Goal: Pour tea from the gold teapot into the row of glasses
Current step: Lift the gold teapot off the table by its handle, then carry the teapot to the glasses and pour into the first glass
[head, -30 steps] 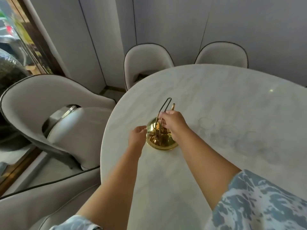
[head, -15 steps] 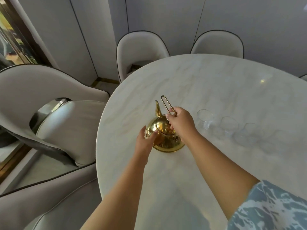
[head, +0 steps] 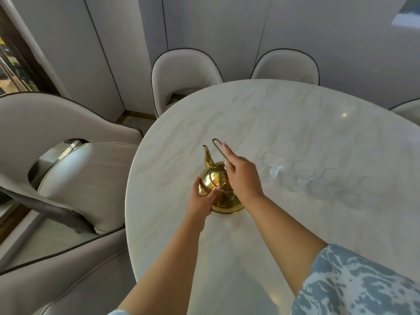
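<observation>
The gold teapot (head: 219,186) stands on the white marble table (head: 284,123), its spout pointing away from me. My left hand (head: 203,198) is pressed against the pot's left side, thumb over its shoulder. My right hand (head: 242,173) pinches the thin wire handle (head: 218,148), which leans up and to the left. To the right of the pot runs a row of clear glasses, the nearest glass (head: 271,164) followed by a second glass (head: 303,173) and a third glass (head: 333,180); those further right are blurred. I cannot tell whether they hold any tea.
Padded beige chairs ring the table: one chair (head: 184,76) and another chair (head: 285,67) at the far side, a large chair (head: 68,160) on the left. The table's rounded edge (head: 130,201) lies just left of the teapot.
The teapot has turned, so its spout now shows at the back left. My left hand has closed in onto the pot's side. The view has shifted right, showing the glasses more plainly.
</observation>
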`<state>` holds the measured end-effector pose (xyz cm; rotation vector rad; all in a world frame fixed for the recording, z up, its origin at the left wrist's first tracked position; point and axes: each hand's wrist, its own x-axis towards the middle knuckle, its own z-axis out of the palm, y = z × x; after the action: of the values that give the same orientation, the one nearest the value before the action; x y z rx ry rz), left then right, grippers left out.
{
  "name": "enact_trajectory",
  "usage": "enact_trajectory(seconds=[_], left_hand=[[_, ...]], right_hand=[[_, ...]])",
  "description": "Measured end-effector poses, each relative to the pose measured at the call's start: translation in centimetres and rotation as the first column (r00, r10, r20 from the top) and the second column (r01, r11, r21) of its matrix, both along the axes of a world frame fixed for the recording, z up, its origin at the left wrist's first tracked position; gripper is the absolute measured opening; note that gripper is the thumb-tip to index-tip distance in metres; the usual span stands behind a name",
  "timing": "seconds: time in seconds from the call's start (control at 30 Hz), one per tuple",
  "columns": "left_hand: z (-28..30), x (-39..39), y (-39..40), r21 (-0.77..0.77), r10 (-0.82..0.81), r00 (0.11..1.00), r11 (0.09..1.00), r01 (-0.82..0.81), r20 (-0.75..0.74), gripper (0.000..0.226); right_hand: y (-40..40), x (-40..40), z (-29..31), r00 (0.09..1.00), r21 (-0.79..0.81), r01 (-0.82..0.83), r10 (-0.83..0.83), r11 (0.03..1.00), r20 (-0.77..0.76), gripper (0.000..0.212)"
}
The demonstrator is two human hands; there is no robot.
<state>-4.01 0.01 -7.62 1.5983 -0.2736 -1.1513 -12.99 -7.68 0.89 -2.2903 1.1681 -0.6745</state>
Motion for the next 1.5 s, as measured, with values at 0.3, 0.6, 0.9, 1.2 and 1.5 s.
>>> enact_trajectory(seconds=[0.3,0.6,0.9,1.2,1.5], left_hand=[[1.4,-1.9,1.3,-0.006,-0.018,0.999,1.000,0.018,-0.029,0.094],[5.0,-8.3,1.9,-0.003,-0.242,0.968,0.970,0.242,-0.066,0.109],[8.5,-18.8,-2.1,-0.066,-0.492,0.867,0.870,0.488,-0.079,0.090],[9.4,-28.3,-7.5,-0.066,-0.632,0.768,0.775,0.629,-0.104,0.089],[8.2,-33.0,-10.5,0.003,-0.675,0.723,0.731,0.683,-0.150,0.086]], right_hand=[[1.4,-3.4,0.9,0.994,0.118,0.074,-0.082,0.990,0.071,0.050],[4.2,-12.7,6.0,0.958,0.155,0.231,-0.252,0.961,0.134,0.047],[3.4,-24.3,9.9,0.869,0.151,0.455,-0.474,0.878,0.141,0.042],[-0.6,-33.2,11.0,0.771,0.149,0.610,-0.627,0.778,0.115,0.036],[-5.0,-36.9,10.3,0.759,0.096,0.650,-0.650,0.753,-0.041,0.035]])
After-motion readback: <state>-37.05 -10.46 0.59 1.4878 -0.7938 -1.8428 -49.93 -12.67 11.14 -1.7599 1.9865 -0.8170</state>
